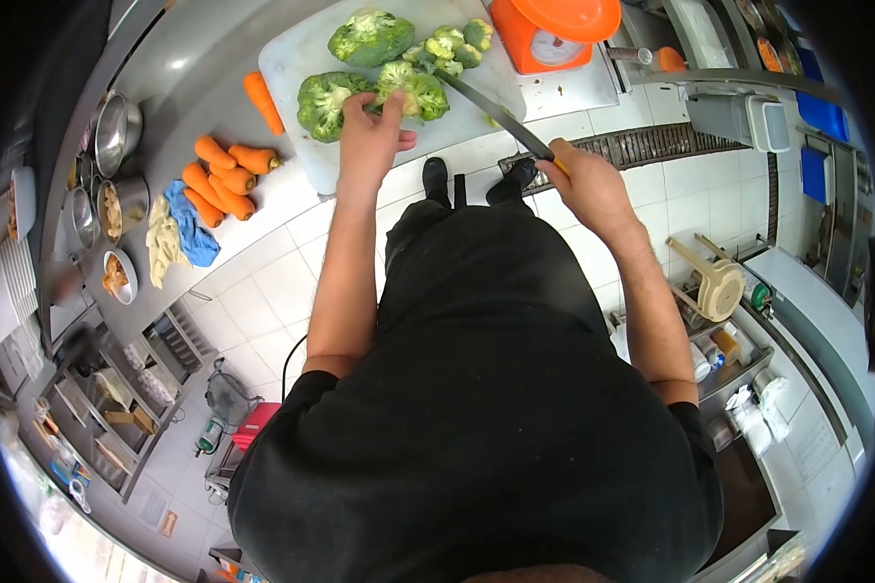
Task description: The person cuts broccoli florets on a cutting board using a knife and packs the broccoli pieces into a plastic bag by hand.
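Note:
My right hand point(581, 183) is wrapped round the handle of a long kitchen knife point(496, 112). The blade slants up and left, its tip end at a cut head of broccoli point(413, 89). Fingers of my left hand point(373, 138) grip that broccoli from its near left side. Close by on the white cutting board point(297, 63) lie a second broccoli head point(323, 105) to the left and a third broccoli head point(371, 39) behind. Small broccoli florets point(452, 44) are heaped at the far right of the knife tip.
An orange kitchen scale point(544, 44) stands right of the board. Several carrots point(226, 180) lie on the steel counter to the left, beside a blue cloth point(192, 223) and a yellowish cloth point(165, 238). Metal bowls point(117, 134) stand farther left. A plastic stool point(715, 287) is at the right.

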### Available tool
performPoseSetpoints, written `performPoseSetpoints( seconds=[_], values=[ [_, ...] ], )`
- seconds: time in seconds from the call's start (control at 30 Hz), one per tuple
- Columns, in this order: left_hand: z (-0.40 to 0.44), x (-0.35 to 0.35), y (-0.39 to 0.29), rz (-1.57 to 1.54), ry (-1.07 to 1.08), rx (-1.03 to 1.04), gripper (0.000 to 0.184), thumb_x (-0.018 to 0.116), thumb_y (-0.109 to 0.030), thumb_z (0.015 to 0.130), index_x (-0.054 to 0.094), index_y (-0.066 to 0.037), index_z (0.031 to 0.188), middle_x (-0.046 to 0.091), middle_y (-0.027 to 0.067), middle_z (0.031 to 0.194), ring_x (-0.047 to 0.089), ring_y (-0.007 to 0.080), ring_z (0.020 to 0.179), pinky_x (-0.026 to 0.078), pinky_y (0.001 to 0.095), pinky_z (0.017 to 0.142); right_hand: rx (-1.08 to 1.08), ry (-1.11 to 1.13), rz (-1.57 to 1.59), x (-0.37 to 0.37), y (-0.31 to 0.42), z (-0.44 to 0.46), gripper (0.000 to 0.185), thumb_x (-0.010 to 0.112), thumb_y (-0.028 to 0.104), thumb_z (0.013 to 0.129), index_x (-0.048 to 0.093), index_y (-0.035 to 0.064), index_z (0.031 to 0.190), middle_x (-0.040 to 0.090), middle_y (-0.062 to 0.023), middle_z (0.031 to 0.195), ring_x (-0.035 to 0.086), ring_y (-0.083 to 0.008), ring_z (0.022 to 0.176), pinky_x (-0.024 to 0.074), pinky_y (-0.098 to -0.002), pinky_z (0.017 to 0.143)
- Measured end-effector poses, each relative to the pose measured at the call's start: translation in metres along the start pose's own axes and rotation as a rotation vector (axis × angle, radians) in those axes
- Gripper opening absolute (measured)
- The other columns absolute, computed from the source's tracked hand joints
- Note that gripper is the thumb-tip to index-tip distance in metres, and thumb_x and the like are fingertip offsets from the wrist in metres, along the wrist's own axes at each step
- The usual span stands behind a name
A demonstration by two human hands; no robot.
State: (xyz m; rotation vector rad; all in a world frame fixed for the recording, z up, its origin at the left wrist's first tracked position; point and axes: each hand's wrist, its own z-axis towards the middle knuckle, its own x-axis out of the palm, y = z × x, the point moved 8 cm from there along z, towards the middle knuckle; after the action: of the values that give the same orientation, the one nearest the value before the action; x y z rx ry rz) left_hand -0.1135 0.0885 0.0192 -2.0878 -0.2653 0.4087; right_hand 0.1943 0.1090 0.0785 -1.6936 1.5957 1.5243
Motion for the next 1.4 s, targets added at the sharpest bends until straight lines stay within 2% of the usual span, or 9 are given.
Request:
performPoseSetpoints(
  seconds=[0.27, 0.37, 0.4, 0.63, 0.67, 0.8, 1.03, 1.2, 1.4],
  values=[
    [-0.004, 0.024, -0.016, 0.605, -0.08, 0.472, 0.086, 0.09, -0.024, 0.086, 0.042, -0.003, 0.155, 0.062, 0.0283, 0.131, 0.072, 0.0416, 0.11, 0.061, 0.0476, 0.089, 0.042, -0.113, 0.181, 0.008, -0.034, -0.014, 0.031, 0.068, 0.035, 0.107, 0.061, 0.006, 0.099, 0.069, -0.0166, 0.08, 0.068, -0.0436, 0.082, 0.0523, -0.0534, 0.071],
    [-0.011, 0.023, -0.029, 0.781, -0.15, 0.455, 0.087, 0.091, -0.023, 0.083, 0.044, -0.006, 0.155, 0.059, 0.0252, 0.132, 0.066, 0.0449, 0.117, 0.059, 0.0503, 0.093, 0.109, -0.123, 0.201, 0.005, -0.042, -0.033, 0.03, 0.069, 0.035, 0.107, 0.062, 0.0062, 0.101, 0.068, -0.0171, 0.079, 0.068, -0.0437, 0.083, 0.0522, -0.0528, 0.072],
    [-0.009, 0.022, -0.029, 0.835, -0.153, 0.435, 0.09, 0.093, -0.028, 0.083, 0.044, -0.009, 0.157, 0.056, 0.0188, 0.136, 0.065, 0.0335, 0.12, 0.056, 0.0476, 0.099, 0.111, -0.152, 0.246, -0.003, -0.037, -0.042, 0.03, 0.069, 0.034, 0.106, 0.061, 0.0057, 0.101, 0.067, -0.019, 0.081, 0.067, -0.0441, 0.081, 0.0515, -0.0523, 0.07],
    [-0.017, 0.032, -0.048, 0.896, -0.069, 0.733, 0.064, 0.087, -0.016, 0.084, 0.064, -0.019, 0.144, 0.059, 0.0186, 0.135, 0.066, 0.0397, 0.12, 0.057, 0.0494, 0.098, 0.479, -0.106, 0.362, 0.021, -0.093, -0.127, 0.028, 0.07, 0.031, 0.108, 0.063, 0.0038, 0.103, 0.063, -0.0218, 0.076, 0.056, -0.0428, 0.065, 0.0482, -0.0463, 0.063],
    [-0.013, 0.032, -0.041, 0.887, -0.027, 0.718, 0.06, 0.086, -0.014, 0.084, 0.067, -0.018, 0.141, 0.059, 0.018, 0.136, 0.066, 0.0393, 0.12, 0.057, 0.0491, 0.099, 0.508, -0.086, 0.438, 0.034, -0.098, -0.136, 0.03, 0.069, 0.031, 0.109, 0.062, 0.0031, 0.101, 0.06, -0.0149, 0.071, 0.052, -0.0297, 0.057, 0.0462, -0.0406, 0.059],
    [-0.008, 0.026, -0.036, 0.794, 0.003, 0.654, 0.054, 0.085, -0.013, 0.084, 0.07, -0.015, 0.136, 0.059, 0.0166, 0.136, 0.065, 0.0384, 0.121, 0.057, 0.0488, 0.099, 0.608, 0.016, 0.74, 0.068, -0.088, -0.153, 0.032, 0.067, 0.031, 0.111, 0.061, 0.0036, 0.096, 0.056, 0.0016, 0.069, 0.048, -0.007, 0.058, 0.0438, -0.0302, 0.055],
    [-0.024, 0.004, -0.027, 0.758, -0.067, 0.629, 0.051, 0.087, -0.017, 0.084, 0.069, -0.009, 0.131, 0.059, 0.0159, 0.129, 0.07, 0.0344, 0.103, 0.06, 0.045, 0.089, 0.59, 0.099, 0.868, 0.094, -0.063, -0.131, 0.035, 0.066, 0.036, 0.111, 0.06, 0.0056, 0.095, 0.057, 0.0012, 0.07, 0.052, -0.0073, 0.058, 0.0447, -0.0279, 0.052],
    [-0.029, -0.001, -0.016, 0.688, -0.113, 0.538, 0.051, 0.092, -0.023, 0.084, 0.065, -0.005, 0.124, 0.059, 0.0134, 0.118, 0.064, 0.0207, 0.074, 0.058, 0.0361, 0.071, 0.436, 0.074, 0.725, 0.105, -0.05, -0.088, 0.038, 0.066, 0.037, 0.111, 0.058, 0.0022, 0.097, 0.06, -0.0093, 0.07, 0.057, -0.0209, 0.056, 0.0482, -0.0407, 0.057],
    [-0.022, -0.001, -0.004, 0.523, -0.193, 0.564, 0.062, 0.094, -0.023, 0.083, 0.058, -0.002, 0.129, 0.055, 0.0162, 0.123, 0.065, 0.026, 0.082, 0.059, 0.0386, 0.073, 0.314, 0.036, 0.589, 0.091, -0.032, -0.037, 0.036, 0.064, 0.035, 0.111, 0.06, 0.0002, 0.102, 0.066, -0.0188, 0.076, 0.065, -0.0366, 0.07, 0.0515, -0.0474, 0.07]
  ],
)
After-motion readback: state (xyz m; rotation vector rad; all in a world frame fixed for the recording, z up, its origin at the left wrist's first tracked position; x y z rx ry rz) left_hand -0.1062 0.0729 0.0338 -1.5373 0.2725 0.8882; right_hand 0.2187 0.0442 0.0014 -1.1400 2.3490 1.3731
